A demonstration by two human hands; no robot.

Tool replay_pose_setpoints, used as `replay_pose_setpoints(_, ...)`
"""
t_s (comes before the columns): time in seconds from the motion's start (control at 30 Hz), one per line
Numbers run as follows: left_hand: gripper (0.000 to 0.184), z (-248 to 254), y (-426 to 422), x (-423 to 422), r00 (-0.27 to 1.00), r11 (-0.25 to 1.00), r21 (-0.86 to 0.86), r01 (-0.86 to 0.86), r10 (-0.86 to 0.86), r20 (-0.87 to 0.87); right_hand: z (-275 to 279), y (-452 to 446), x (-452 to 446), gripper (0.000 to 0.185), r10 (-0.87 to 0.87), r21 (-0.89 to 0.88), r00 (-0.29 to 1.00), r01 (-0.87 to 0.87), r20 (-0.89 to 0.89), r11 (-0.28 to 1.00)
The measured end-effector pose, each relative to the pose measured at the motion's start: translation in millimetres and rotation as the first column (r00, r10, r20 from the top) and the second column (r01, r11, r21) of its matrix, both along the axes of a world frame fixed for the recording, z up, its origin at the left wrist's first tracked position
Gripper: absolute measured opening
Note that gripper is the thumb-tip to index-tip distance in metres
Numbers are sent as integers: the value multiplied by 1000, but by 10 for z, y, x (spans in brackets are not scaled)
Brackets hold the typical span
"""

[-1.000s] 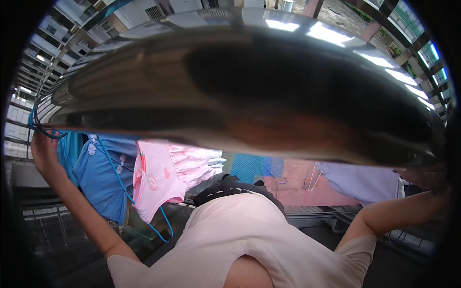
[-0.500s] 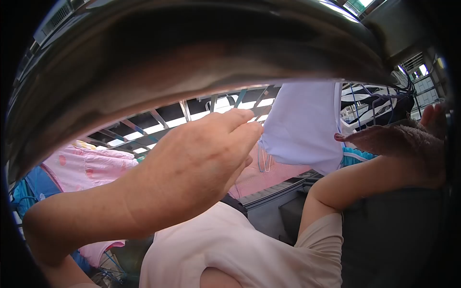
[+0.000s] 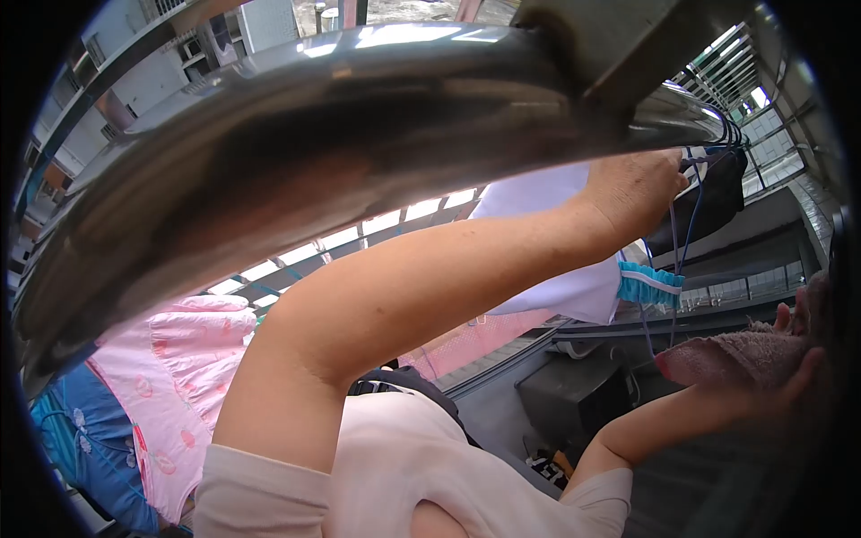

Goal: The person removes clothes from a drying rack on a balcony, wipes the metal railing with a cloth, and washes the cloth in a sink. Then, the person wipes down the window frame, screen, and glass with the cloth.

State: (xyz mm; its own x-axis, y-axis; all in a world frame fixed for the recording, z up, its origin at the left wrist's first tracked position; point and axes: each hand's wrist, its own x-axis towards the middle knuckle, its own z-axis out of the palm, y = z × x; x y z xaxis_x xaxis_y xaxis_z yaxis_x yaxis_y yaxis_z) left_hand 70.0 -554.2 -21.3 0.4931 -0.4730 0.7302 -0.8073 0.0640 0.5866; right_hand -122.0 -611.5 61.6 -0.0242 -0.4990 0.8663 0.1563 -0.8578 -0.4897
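My left hand (image 3: 639, 186) reaches across to the hangers below the thick metal rail. Its fingers are closed at the top of a purple clothes hanger (image 3: 674, 224), partly hidden by the hand. A blue-wire hanger (image 3: 695, 215) hangs right beside it. Low on the right, my right hand (image 3: 810, 345) holds a bunched, pinkish-brown towel (image 3: 740, 360); its fingers show at the towel's far side, in shadow. Behind my left forearm hangs a pale lavender cloth (image 3: 547, 291). A turquoise elastic waistband (image 3: 650, 284) hangs near its right edge.
A shiny metal rail (image 3: 359, 117) crosses close above my arms. Pink printed clothing (image 3: 179, 368) and blue fabric (image 3: 94, 439) hang at the left. Black cloth (image 3: 704, 202) hangs behind the hangers. A dark box (image 3: 574, 390) stands below, and barred window framing (image 3: 439, 208) lies beyond.
My left hand has moved right from before the lavender cloth and closed on the purple hanger. My right hand, still holding the towel, sits lower in view. The view has shifted.
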Motion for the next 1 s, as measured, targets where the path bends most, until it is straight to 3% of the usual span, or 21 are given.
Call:
replay_pose_setpoints(0.07, 24, 112, -17, 110, 992, 990, 89, 109, -102, -75, -45, -72, 226, 50, 59, 48, 997, -57, -46, 997)
replay_pose_setpoints(0.13, 19, 36, 35, 78, 997, 997, -3, 80, -80, 24, -31, -250, 272, 49, 151, 231, 988, -142, -24, 962)
replay_pose_setpoints(0.27, 16, -54, 455, 18, 988, 973, -228, 34, 2, 156, 207, -394, 635, 44, 246, -10, 967, -247, -70, 969)
replay_pose_setpoints(0.37, 15, -8, 810, -40, 983, 960, -281, 3, 49, 175, 371, -497, 811, 50, 397, 85, 917, -398, 31, 914)
replay_pose_setpoints(0.47, 17, 40, 1072, -50, 973, 956, -293, 16, 53, 226, 374, -432, 1039, 58, 445, 6, 895, -445, 39, 895)
replay_pose_setpoints(0.57, 21, 150, 1105, -68, 941, 959, -283, -13, 107, 321, 377, -282, 1229, 65, 497, 46, 867, -499, 42, 865)
replay_pose_setpoints(0.67, 17, 242, 1031, -261, 896, 904, -428, 0, 190, 401, 348, -206, 1374, 59, 500, 204, 860, -473, -104, 857)
replay_pose_setpoints(0.77, 19, 355, 1028, -360, 864, 870, -491, -33, 272, 424, 412, -365, 1457, 51, 622, 186, 679, -603, -390, 776)
replay_pose_setpoints(0.83, 23, 388, 1144, -388, 887, 871, -486, -69, 277, 370, 474, -438, 1430, 51, 675, 244, 569, -651, -470, 719)
replay_pose_setpoints(0.9, 25, 265, 1430, -331, 895, 876, -469, -113, 295, 336, 446, -440, 1311, 51, 605, 193, 601, -607, -523, 771)
replay_pose_setpoints(0.93, 24, 249, 1630, -310, 905, 890, -430, -155, 302, 300, 432, -385, 1254, 50, 502, 92, 659, -553, -560, 828)
replay_pose_setpoints(1.0, 22, 148, 2070, -223, 891, 889, -379, -257, 370, 264, 336, -337, 1372, 48, 424, -41, 665, -563, -615, 825)
